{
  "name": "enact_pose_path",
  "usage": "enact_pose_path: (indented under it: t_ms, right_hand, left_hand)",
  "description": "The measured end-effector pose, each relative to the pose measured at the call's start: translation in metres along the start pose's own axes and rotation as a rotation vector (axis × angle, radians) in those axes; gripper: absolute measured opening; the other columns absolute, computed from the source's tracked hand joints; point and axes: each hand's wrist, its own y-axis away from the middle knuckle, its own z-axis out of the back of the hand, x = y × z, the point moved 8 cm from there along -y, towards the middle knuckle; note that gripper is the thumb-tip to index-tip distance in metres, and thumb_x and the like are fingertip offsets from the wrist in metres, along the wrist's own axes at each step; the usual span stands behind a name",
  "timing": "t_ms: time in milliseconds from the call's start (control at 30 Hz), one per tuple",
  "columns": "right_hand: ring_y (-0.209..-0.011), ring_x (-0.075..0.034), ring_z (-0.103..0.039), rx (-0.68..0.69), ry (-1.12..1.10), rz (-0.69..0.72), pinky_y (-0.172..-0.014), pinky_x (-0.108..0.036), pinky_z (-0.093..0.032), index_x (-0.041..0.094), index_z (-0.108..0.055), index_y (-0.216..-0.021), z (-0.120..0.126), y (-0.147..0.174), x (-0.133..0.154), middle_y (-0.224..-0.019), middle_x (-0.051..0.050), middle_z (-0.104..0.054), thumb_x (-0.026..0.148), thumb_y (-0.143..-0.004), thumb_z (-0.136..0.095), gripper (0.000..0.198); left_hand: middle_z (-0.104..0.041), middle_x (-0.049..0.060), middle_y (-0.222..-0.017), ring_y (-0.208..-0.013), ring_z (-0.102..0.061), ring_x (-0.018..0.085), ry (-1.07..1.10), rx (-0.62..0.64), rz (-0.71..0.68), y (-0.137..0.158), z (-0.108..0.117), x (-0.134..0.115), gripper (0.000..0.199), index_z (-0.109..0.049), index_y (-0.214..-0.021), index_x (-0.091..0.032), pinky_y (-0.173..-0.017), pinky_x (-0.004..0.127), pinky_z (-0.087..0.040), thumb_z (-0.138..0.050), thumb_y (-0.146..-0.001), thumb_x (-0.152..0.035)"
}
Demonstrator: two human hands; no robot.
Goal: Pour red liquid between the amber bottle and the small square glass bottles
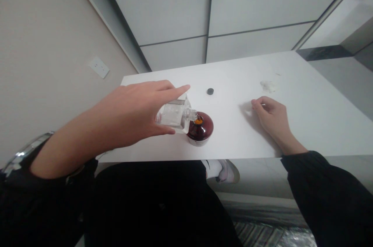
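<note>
My left hand is closed around a clear square glass bottle, thumb on one side and fingers on the other. The bottle lies tipped on its side in the air, its threaded neck pointing right. Its mouth is at the opening of a dark red-brown round bottle that stands upright on the table. Orange shows inside that opening. Whether liquid is flowing is too small to tell. My right hand rests on the tabletop to the right, fingers curled and thumb pressed against them, with nothing seen in them.
A small dark round cap lies on the white table beyond the red-brown bottle. Crumpled white tissue is behind my right hand. Panelled doors stand along the far edge, and a wall with a socket is on the left.
</note>
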Motion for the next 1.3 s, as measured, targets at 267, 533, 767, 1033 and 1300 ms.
enact_pose_path:
  t_ms: [267, 533, 767, 1033, 1300]
  right_hand:
    - [-0.068, -0.021, -0.059, 0.005, 0.0, 0.001, -0.07, -0.038, -0.051, 0.026, -0.056, -0.067, 0.0001, -0.0001, -0.0009, -0.065, -0.002, -0.059, 0.048, -0.089, -0.059, 0.031]
    - [-0.067, -0.022, -0.059, 0.016, -0.002, -0.006, -0.071, -0.038, -0.05, 0.026, -0.056, -0.068, -0.0001, 0.0002, -0.0007, -0.064, -0.002, -0.056, 0.046, -0.089, -0.059, 0.029]
    - [-0.066, -0.019, -0.056, 0.015, -0.008, -0.01, -0.072, -0.037, -0.05, 0.025, -0.058, -0.068, 0.0002, 0.0005, -0.001, -0.065, -0.001, -0.057, 0.044, -0.089, -0.059, 0.028]
    - [-0.062, -0.017, -0.05, 0.021, -0.004, 0.016, -0.067, -0.034, -0.046, 0.025, -0.056, -0.067, -0.0001, -0.0008, -0.0005, -0.061, 0.001, -0.052, 0.05, -0.09, -0.061, 0.034]
    - [-0.059, -0.016, -0.046, 0.03, -0.013, 0.023, -0.064, -0.033, -0.043, 0.025, -0.055, -0.066, -0.0004, -0.0009, -0.0002, -0.058, 0.002, -0.047, 0.047, -0.09, -0.06, 0.033]
  left_hand:
    - [-0.068, 0.006, -0.147, -0.134, -0.064, 0.04, 0.06, -0.019, -0.017, -0.0001, 0.0017, -0.001, 0.081, -0.058, -0.154, -0.04, -0.116, 0.054, -0.052, -0.08, -0.079, -0.064]
    - [-0.067, 0.007, -0.149, -0.138, -0.061, 0.042, 0.064, -0.01, -0.015, -0.0004, 0.0027, -0.0019, 0.082, -0.057, -0.154, -0.038, -0.119, 0.059, -0.047, -0.079, -0.08, -0.064]
    - [-0.068, 0.007, -0.147, -0.138, -0.061, 0.041, 0.1, -0.015, -0.013, -0.0012, 0.0023, -0.0015, 0.08, -0.059, -0.152, -0.038, -0.119, 0.057, -0.048, -0.08, -0.079, -0.066]
    - [-0.064, 0.007, -0.154, -0.139, -0.061, 0.037, -0.08, -0.016, -0.072, 0.002, 0.0016, -0.0028, 0.078, -0.049, -0.16, -0.037, -0.117, 0.052, -0.05, -0.064, -0.091, -0.07]
    - [-0.061, 0.006, -0.158, -0.142, -0.059, 0.037, -0.147, 0.004, -0.052, -0.0008, 0.001, -0.0024, 0.083, -0.046, -0.162, -0.036, -0.118, 0.051, -0.05, -0.069, -0.087, -0.066]
